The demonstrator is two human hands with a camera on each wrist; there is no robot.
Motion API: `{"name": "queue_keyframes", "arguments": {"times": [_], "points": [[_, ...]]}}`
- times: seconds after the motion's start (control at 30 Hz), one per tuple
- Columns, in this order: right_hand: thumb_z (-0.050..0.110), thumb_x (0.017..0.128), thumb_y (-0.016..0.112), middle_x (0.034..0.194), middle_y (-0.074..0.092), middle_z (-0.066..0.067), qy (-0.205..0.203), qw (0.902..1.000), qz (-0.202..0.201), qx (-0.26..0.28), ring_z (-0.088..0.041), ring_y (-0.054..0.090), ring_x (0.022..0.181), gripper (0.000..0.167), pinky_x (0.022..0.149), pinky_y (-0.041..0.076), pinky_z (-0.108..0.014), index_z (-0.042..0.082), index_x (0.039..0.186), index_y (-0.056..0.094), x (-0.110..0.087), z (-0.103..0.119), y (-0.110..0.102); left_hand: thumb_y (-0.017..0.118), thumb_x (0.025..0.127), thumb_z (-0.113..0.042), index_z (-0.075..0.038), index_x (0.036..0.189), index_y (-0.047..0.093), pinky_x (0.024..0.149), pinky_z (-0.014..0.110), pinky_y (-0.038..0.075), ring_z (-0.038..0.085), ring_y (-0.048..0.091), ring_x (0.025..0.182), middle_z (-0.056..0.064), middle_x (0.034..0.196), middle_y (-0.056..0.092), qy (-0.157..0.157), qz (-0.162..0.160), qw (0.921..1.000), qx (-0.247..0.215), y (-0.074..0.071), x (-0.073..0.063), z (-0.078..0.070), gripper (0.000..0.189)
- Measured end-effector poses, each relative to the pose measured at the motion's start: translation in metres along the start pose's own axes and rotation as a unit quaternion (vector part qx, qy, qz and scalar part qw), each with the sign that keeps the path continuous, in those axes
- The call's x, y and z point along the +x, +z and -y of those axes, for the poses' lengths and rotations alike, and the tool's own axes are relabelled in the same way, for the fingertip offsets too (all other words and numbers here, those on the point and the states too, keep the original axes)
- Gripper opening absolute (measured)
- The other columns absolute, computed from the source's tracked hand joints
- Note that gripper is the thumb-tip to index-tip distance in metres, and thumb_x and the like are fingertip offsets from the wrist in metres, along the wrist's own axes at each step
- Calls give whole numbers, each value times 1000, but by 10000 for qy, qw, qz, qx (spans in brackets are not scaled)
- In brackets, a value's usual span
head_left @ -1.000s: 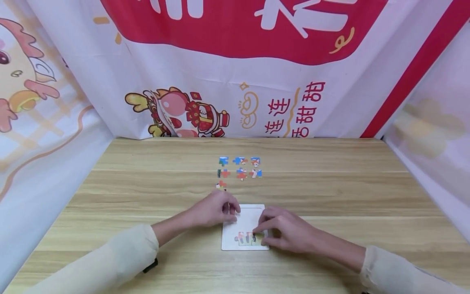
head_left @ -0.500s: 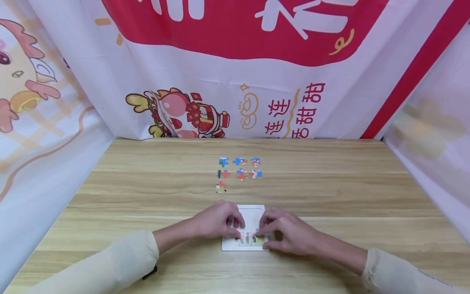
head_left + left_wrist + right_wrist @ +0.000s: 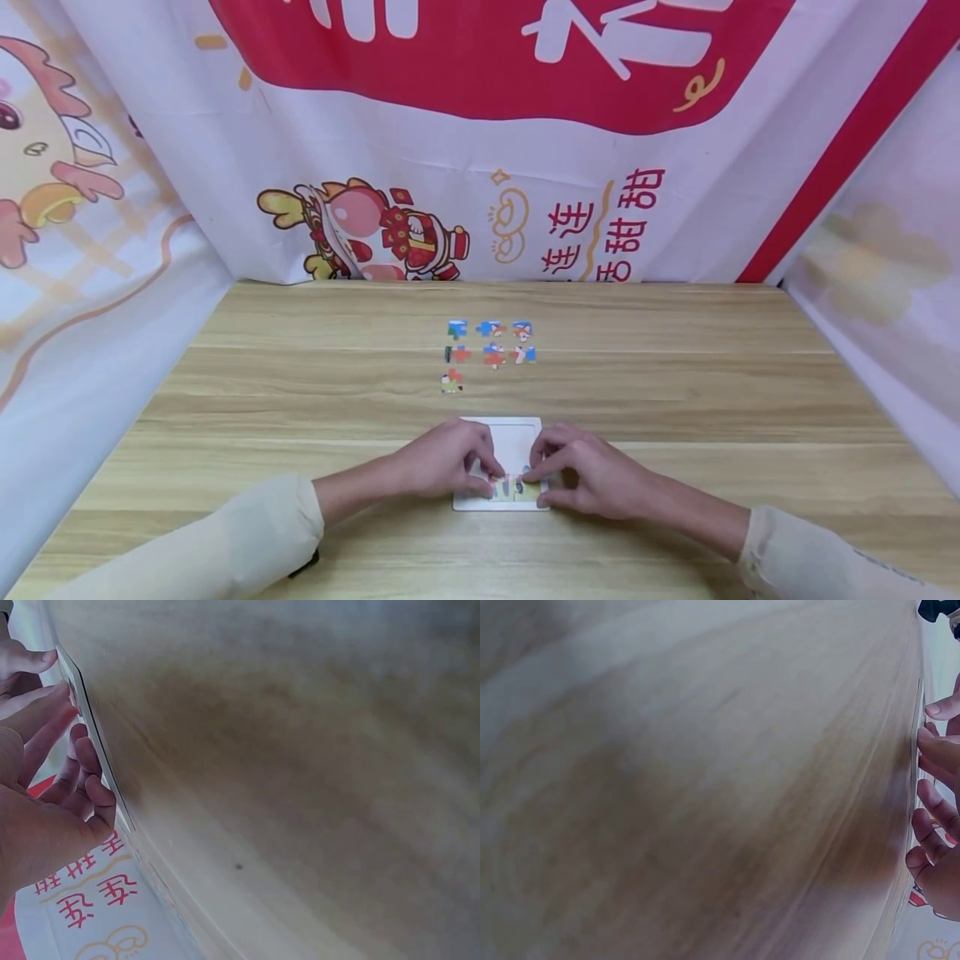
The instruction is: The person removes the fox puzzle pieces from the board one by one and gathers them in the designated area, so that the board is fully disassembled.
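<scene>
A white puzzle tray (image 3: 516, 440) lies near the front of the table, with joined puzzle pieces (image 3: 506, 487) along its lower edge. My left hand (image 3: 448, 460) reaches in from the left, thumb and index finger pinching the leftmost piece and partly covering it. From the other side my right hand (image 3: 596, 473) holds the right end of that row: index finger on the piece, thumb low by the tray's right edge. Seen edge-on in the left wrist view, the tray (image 3: 94, 727) lies beside the fingers of the left hand (image 3: 41, 814). The right wrist view catches my right hand (image 3: 941, 825) at its edge.
Beyond the tray, several loose puzzle pieces (image 3: 492, 356) lie spaced in rows on the wooden table (image 3: 660, 367). A printed cloth (image 3: 637, 150) hangs along the table's far edge, with more cloth at both sides.
My left hand has come down and toward the front, from over the tray's upper left to the leftmost piece of the row. The right hand has barely moved.
</scene>
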State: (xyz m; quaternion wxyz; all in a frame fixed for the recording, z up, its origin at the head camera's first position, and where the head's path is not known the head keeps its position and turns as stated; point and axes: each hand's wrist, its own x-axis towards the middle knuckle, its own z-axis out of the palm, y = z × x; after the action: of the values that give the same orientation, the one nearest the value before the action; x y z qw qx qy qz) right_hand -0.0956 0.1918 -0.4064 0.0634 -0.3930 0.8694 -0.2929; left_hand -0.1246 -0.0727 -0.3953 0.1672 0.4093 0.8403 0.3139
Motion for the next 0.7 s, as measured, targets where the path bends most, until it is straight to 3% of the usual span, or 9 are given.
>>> {"name": "queue_keyframes", "arguments": {"times": [0.27, 0.7], "points": [[21, 84, 87, 104, 61, 13, -48, 10000, -42, 26, -5, 52, 95, 28, 84, 49, -26, 18, 111, 82, 0, -2, 1, 86, 83, -9, -8, 103, 83, 66, 19, 44, 2, 50, 70, -7, 83, 62, -229, -39, 9997, -8, 2, -1, -1, 20], [19, 85, 87, 104, 63, 11, -284, 9994, -192, -28, -6, 52, 96, 27, 84, 49, -27, 17, 111, 82, 0, -1, 2, 89, 79, -11, -9, 94, 82, 66, 20, 44, 2, 51, 69, -9, 82, 64, -230, -205, 9995, -105, 3, -1, -2, 17]]}}
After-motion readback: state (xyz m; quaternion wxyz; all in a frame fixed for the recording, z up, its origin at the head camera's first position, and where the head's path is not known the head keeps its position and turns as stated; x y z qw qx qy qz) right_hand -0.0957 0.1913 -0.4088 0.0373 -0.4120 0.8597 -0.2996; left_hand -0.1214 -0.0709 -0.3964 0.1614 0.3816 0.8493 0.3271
